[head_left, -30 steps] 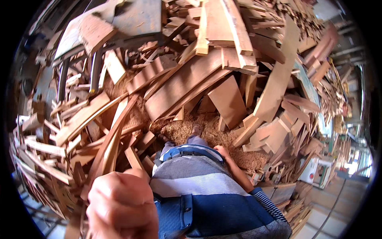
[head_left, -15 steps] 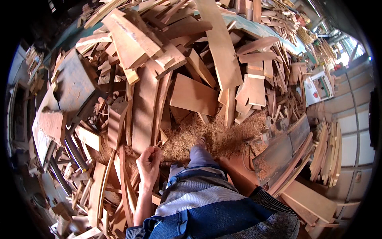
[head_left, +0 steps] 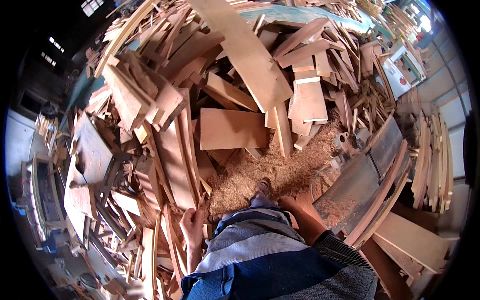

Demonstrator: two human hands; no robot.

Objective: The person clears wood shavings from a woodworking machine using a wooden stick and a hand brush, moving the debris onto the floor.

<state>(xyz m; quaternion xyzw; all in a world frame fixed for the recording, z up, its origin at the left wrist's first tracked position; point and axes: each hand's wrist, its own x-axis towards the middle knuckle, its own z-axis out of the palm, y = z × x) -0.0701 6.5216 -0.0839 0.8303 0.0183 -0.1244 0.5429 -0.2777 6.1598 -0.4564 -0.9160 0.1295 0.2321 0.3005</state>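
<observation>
My left hand (head_left: pixel 192 223) is low in front of my body, its fingers curled together. I cannot make out whether anything small is inside them. Just beyond it stand long upright planks (head_left: pixel 176 167), part of a large heap of loose boards. My right hand (head_left: pixel 288 202) hangs at my right side in shadow, near the sawdust-covered floor (head_left: pixel 300 167); its fingers are too unclear to read. A rectangular board (head_left: pixel 233 129) leans in the heap ahead of me, and a long wide board (head_left: pixel 255 60) slants down over the pile.
At right lies a dark machine table (head_left: pixel 362 172) strewn with shavings, with curved wooden strips along its edge. Bundled strips (head_left: pixel 432 160) lean on the wall. A dusty metal-topped table (head_left: pixel 92 150) stands left. My foot (head_left: pixel 263 186) is on shavings.
My view has turned, so the heap shifts left and the right-hand machine shows more. My left hand is lower and nearer my body, still curled. My right hand stays by my side.
</observation>
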